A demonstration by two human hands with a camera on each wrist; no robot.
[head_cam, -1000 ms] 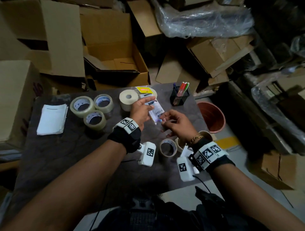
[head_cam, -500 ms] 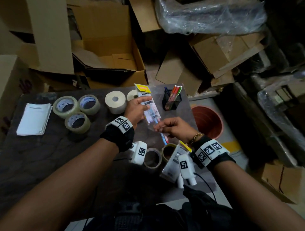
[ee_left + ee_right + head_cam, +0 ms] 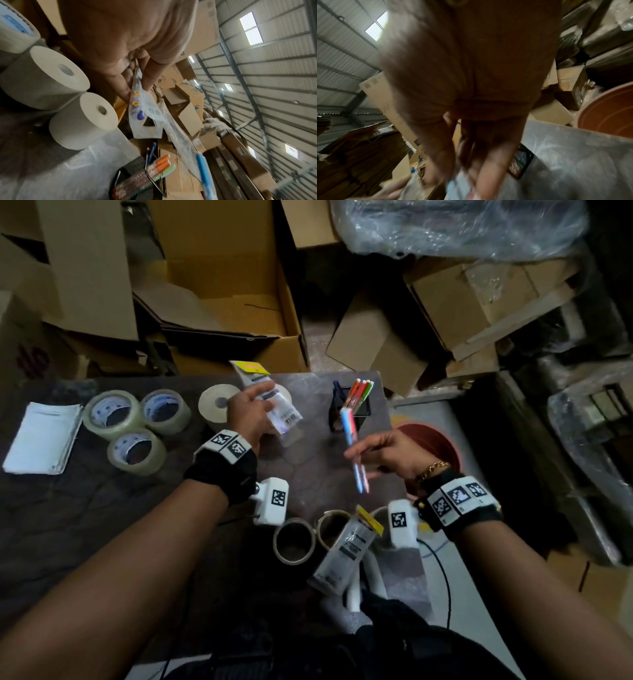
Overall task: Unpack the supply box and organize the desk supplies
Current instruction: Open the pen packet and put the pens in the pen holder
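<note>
At the near edge of the bench (image 3: 85,525) lay two brownish tape rings (image 3: 294,541), side by side, with one sealed packet (image 3: 344,556) leaning over the right one; a third ring may have sat behind the wrist camera, though I could not tell. That packet looked unopened, so by my reading some unpacking was left.

Farther in, the right hand (image 3: 394,455) pinched two pens (image 3: 354,453), one blue and one reddish, its grip closed round their lower ends with the tips pointing far, toward the holder (image 3: 349,409). The left hand (image 3: 250,414) gripped an opened packet (image 3: 279,409) between thumb and fingers; the left wrist view showed the clear plastic clamped there, and what remained inside it I could not tell.

Left of the hands sat three clear tape rolls (image 3: 113,414) in a tight cluster, with one stack of white paper (image 3: 41,436) at the far left. Beyond the left hand stood two white rolls (image 3: 217,405), counted from the left wrist view. The black holder at the far right of the bench already carried about five pens, four with orange, red or green caps and one dark blue.

Beyond the bench an open box (image 3: 222,302) sat among other cartons. I judged the task well along: tapes, rolls and paper were grouped, and the two held pens, the empty wrapper and the near packet were left to deal with.
</note>
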